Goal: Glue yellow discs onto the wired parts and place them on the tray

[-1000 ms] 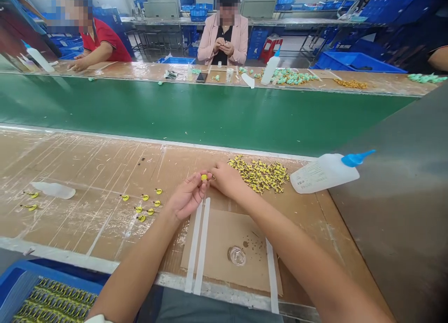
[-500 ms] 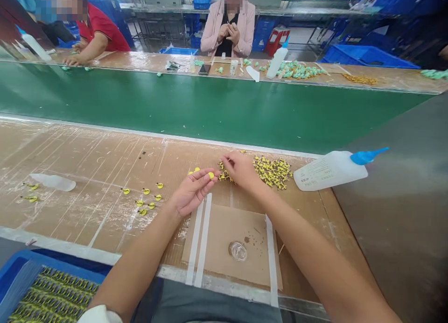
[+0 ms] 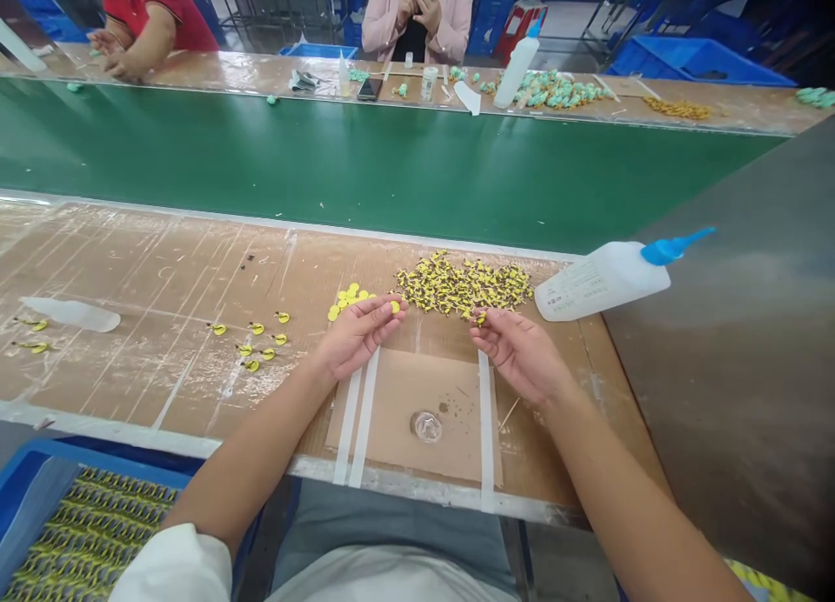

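Note:
Between the thumb and fingers of my left hand is a small yellow disc. My right hand pinches a small yellow and dark piece, just in front of a pile of similar pieces. Loose yellow discs lie behind my left hand. Below and between the hands is a cardboard sheet with white tape strips, and a small clear dish sits on it. To the left lie several yellow discs with dark pieces on them.
A white bottle with a blue nozzle lies at the right, by a grey panel. A clear nozzle-shaped piece rests far left. A blue crate holds rows of yellow pieces. Across the green belt, two people sit working.
My right hand has come back from the pile toward me and to the right, now with a small piece pinched. My left hand still holds the disc. The view has tilted down.

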`<state>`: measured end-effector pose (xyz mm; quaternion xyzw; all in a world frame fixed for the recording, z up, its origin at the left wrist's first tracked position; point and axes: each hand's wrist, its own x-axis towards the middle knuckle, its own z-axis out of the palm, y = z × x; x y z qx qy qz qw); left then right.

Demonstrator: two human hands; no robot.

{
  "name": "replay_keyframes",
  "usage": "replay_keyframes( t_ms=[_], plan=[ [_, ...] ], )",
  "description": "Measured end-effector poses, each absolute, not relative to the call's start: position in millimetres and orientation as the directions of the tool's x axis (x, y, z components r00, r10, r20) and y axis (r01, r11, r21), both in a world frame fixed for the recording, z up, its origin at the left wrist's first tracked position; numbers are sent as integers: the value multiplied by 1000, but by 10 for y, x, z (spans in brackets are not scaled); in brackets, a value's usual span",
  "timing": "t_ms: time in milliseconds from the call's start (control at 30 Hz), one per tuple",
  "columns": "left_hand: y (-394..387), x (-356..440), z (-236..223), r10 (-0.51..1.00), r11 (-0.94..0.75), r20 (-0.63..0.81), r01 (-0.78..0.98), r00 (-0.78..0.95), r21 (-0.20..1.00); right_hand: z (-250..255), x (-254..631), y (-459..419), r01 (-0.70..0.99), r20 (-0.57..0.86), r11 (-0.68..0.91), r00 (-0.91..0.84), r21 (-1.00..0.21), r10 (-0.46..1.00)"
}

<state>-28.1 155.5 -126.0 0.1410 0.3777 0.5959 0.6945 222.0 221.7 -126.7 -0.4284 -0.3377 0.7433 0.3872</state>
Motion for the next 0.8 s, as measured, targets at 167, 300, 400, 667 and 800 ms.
replay_keyframes(
  t_ms=[167, 300, 400, 667, 800],
  plan=[
    [1495, -191, -1233, 933, 263, -361, -664, -10, 700, -1332, 2237, 2054, -227, -356, -433, -313, -872, 881],
    [1339, -111, -1176, 943, 206, -323, -624, -78, 754, -1363, 2257, 1894, -179, -326, -389, -303, -904, 895],
    [1144, -44, -1156, 941, 167, -314, -635, -125, 754, -1341, 2253, 1793, -181, -285, -348, -300, -920, 910],
    [638, 170, -1314, 873, 83, -408, -743, -268, 665, -1382, 2246, 1531, -199, -140, -194, -257, -961, 956],
    [518, 240, -1432, 852, 105, -448, -750, -271, 653, -1502, 2236, 1321, -148, -43, -83, -253, -985, 966]
  ],
)
